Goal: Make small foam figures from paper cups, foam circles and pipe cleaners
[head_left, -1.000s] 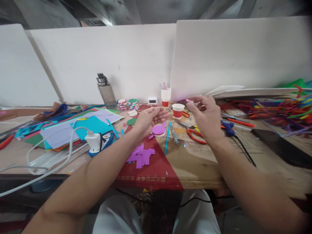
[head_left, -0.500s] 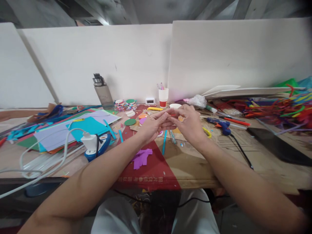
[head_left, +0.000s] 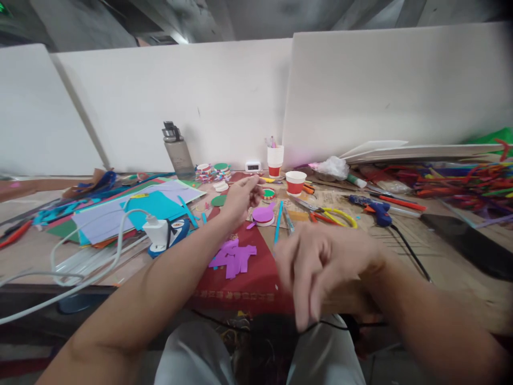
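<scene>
red table edge [head_left: 240,297] behind blurred right hand [head_left: 320,263]

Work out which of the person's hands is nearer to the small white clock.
Left. The left hand is just in front of the white clock; the right hand is farther away, nearer the camera and off to the right.

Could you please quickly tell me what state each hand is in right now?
Left hand: fingers partly curled; whether it holds anything cannot be told.
Right hand: blurred, fingers loosely bent; no held thing shows.
</scene>
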A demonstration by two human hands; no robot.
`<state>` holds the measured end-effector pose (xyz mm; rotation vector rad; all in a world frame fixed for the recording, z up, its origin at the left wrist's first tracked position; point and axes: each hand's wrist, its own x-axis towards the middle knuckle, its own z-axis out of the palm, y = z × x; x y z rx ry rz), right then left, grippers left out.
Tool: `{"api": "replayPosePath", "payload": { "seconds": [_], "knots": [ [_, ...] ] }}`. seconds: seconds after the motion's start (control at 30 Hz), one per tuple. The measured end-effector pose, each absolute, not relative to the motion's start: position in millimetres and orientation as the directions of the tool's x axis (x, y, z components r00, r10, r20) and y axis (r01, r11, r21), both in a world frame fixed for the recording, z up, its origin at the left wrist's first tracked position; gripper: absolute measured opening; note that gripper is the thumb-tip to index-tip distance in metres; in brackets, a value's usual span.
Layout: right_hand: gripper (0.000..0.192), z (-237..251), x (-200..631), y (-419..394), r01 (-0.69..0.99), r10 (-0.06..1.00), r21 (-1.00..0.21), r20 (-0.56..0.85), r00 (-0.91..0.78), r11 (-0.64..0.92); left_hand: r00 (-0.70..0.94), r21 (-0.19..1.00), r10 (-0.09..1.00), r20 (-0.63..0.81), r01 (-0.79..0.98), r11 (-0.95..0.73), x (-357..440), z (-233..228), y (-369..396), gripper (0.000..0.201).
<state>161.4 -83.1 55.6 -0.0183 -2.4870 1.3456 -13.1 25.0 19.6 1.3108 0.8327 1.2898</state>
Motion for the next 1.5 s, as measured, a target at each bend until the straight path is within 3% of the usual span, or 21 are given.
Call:
{"api": "replayPosePath", "payload": {
  "seconds": [0.03,0.07,0.1,0.17,0.3,0.37,0.43,0.53,0.73,0.97,1.27,1.37,1.5],
  "knots": [
    [0.017,53.7,157.1,-86.2,-0.122,-0.004,-0.84,0.141,-0.99,0.529,0.202,0.972,0.952,0.228,-0.108,-0.209,-12.3,17.8,25.1,0.027],
    [0.027,51.3,153.7,-88.0,-0.081,-0.091,-0.849,0.039,-0.995,0.522,0.232,0.97,0.943,0.24,-0.019,-0.243,-11.2,16.2,24.4,0.025],
    [0.035,48.7,151.5,-88.6,-0.036,-0.112,-0.85,-0.027,-0.993,0.526,0.255,0.956,0.931,0.261,0.066,-0.286,-10.0,15.1,23.1,0.023],
    [0.035,44.6,151.0,-86.7,0.055,-0.006,-0.843,-0.069,-0.998,0.535,0.293,0.917,0.911,0.291,0.185,-0.353,-7.8,14.7,19.5,0.022],
    [0.016,43.2,159.9,-75.5,0.196,0.373,-0.796,0.039,-0.927,0.572,0.32,0.864,0.888,0.33,0.277,-0.42,-6.7,18.3,14.7,0.023],
    [0.011,41.1,164.1,-67.2,0.355,0.575,-0.661,0.141,-0.806,0.661,0.324,0.846,0.88,0.347,0.298,-0.443,-7.0,19.6,14.9,0.021],
    [0.011,34.8,166.3,-57.5,0.557,0.684,-0.426,0.247,-0.686,0.713,0.317,0.834,0.877,0.361,0.311,-0.455,-7.3,19.7,15.9,0.02],
    [0.025,21.5,165.3,-45.5,0.666,0.675,-0.131,0.247,-0.696,0.734,0.3,0.83,0.877,0.374,0.315,-0.462,-7.7,19.0,16.8,0.018],
    [0.02,14.2,152.5,-48.7,0.633,0.628,0.191,0.095,-0.772,0.75,0.26,0.854,0.879,0.401,0.24,-0.461,-10.6,17.7,20.7,0.019],
    [0.025,18.1,148.8,-55.3,0.615,0.599,0.194,0.142,-0.788,0.764,0.189,0.94,0.924,0.331,0.016,-0.34,-18.5,11.8,34.6,0.025],
    [0.025,11.6,153.8,-46.5,0.659,0.636,0.061,0.211,-0.743,0.75,0.27,0.916,0.897,0.35,0.101,-0.388,-17.2,7.7,33.1,0.026],
    [0.024,12.1,154.3,-45.6,0.62,0.596,0.107,0.189,-0.78,0.777,0.268,0.924,0.902,0.339,0.086,-0.373,-15.3,7.4,30.7,0.026],
    [0.019,15.4,148.4,-48.4,0.596,0.585,0.26,0.126,-0.801,0.76,0.251,0.934,0.908,0.335,0.035,-0.354,-14.4,8.4,29.0,0.025]
  ]
}}
